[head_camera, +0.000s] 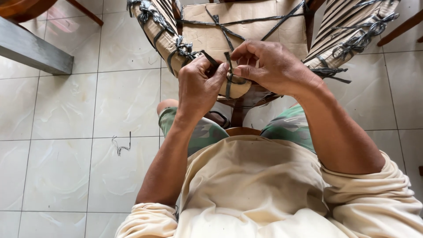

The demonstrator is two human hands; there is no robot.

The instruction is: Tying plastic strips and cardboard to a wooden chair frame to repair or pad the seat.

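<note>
A piece of furniture wrapped in brown cardboard (246,31) stands in front of me, bound with dark grey plastic straps knotted in several places. My left hand (199,86) and my right hand (269,64) meet at the near padded edge. Both pinch the same dark strap (228,81) between thumb and fingers, where it hangs over the wrapped rail. A knot of strap (183,47) sits just left of my left hand. My knees in green patterned shorts are below the hands.
White floor tiles (79,114) lie all around. A short loose scrap of strap (121,145) lies on the tiles at the left. A grey beam (35,50) and reddish wooden legs are at the top left; another wooden leg (401,28) is at the top right.
</note>
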